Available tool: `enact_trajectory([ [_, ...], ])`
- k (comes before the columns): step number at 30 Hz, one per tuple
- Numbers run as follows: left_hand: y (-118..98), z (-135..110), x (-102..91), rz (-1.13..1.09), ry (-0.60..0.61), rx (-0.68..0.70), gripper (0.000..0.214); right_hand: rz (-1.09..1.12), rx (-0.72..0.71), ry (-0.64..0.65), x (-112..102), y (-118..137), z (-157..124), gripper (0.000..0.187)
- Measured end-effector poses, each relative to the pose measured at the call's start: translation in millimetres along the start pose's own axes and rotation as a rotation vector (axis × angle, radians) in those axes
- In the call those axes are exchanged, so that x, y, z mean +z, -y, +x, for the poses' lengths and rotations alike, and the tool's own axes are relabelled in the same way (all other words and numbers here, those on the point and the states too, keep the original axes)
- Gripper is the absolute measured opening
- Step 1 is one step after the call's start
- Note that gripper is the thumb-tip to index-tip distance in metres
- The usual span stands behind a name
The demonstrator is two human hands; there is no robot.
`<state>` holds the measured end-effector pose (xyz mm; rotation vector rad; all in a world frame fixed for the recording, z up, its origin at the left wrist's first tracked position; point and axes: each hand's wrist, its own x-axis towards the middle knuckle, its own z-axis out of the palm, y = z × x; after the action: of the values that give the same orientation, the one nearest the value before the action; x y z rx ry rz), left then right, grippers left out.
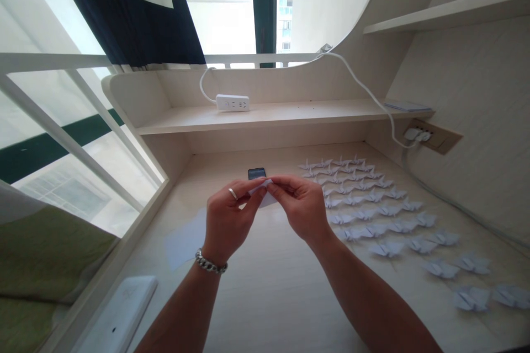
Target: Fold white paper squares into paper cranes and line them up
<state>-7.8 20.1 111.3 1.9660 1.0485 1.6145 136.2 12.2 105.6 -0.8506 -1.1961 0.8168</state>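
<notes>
A small folded piece of white paper (268, 198) is raised above the desk, pinched between both hands. My left hand (232, 209), with a ring and a chain bracelet, has thumb and forefinger closed on the paper's left part. From the other side my right hand (302, 204) grips its upper right edge with thumb and fingers. Much of the paper is hidden by the fingers, so its exact folds cannot be made out. Just behind the hands a dark phone (256, 173) is partly covered. White paper sheets (186, 238) lie beside my left wrist.
Rows of white paper cranes (368, 196) cover the desk's right side. A white box-like object (120, 309) lies at the front left. A power strip (232, 103) sits on the back shelf (281, 116), and a white cable (372, 96) runs to the wall socket (434, 136).
</notes>
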Motion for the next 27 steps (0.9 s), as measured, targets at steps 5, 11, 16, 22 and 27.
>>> enact_trajectory([
  [5, -0.7, 0.3, -0.2, 0.037, 0.01, 0.046, 0.019, 0.013, 0.006, -0.001, 0.9, -0.4, -0.2, 0.016],
  [11, 0.0, 0.0, -0.2, 0.015, 0.021, 0.002, 0.018, 0.007, 0.034, -0.013, 2.3, -2.0, 0.1, 0.018],
  [16, 1.3, -0.6, 1.0, -0.123, 0.039, -0.132, 0.02, 0.02, 0.06, -0.008, 1.4, -0.2, 1.4, 0.019],
  [22, 1.7, -0.8, 1.9, -0.168, 0.034, -0.197, 0.021, 0.011, 0.069, -0.01, 1.4, 1.0, 1.7, 0.02],
  [27, 1.2, -0.1, 4.2, -0.24, 0.032, -0.249, 0.022, -0.008, 0.075, -0.01, 1.6, -2.3, 1.4, 0.02],
])
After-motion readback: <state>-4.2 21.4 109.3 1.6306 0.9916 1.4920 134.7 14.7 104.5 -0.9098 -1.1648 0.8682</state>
